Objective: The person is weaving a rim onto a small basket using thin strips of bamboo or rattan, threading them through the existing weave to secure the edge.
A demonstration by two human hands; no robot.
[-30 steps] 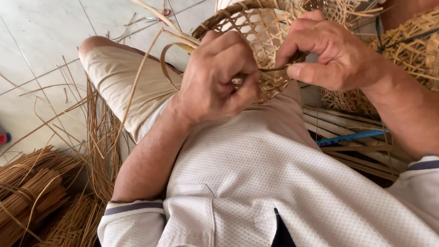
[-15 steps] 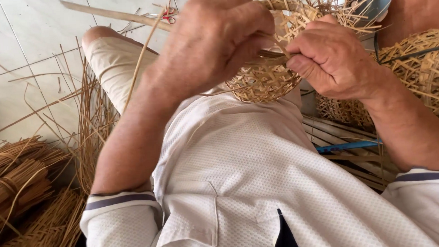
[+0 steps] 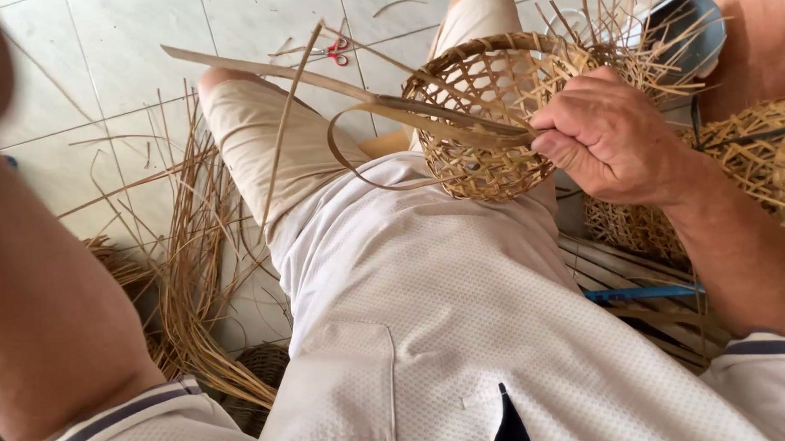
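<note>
A small woven basket (image 3: 493, 121) is steadied on the lap by the right hand (image 3: 611, 139), its fingers pinching a flat strip (image 3: 388, 103) running leftward; the raised left arm's fingers are unseen.

Red scissors (image 3: 334, 51) on tiled floor (image 3: 125, 47); blue tool (image 3: 643, 293).

White shirt (image 3: 431, 315), navy-trimmed sleeves, beige shorts (image 3: 268, 138)

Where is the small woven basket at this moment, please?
In the head view, the basket sits upper centre on the person's lap, its opening facing the camera, with the right hand touching its right rim and pinching a flat strip.
</note>
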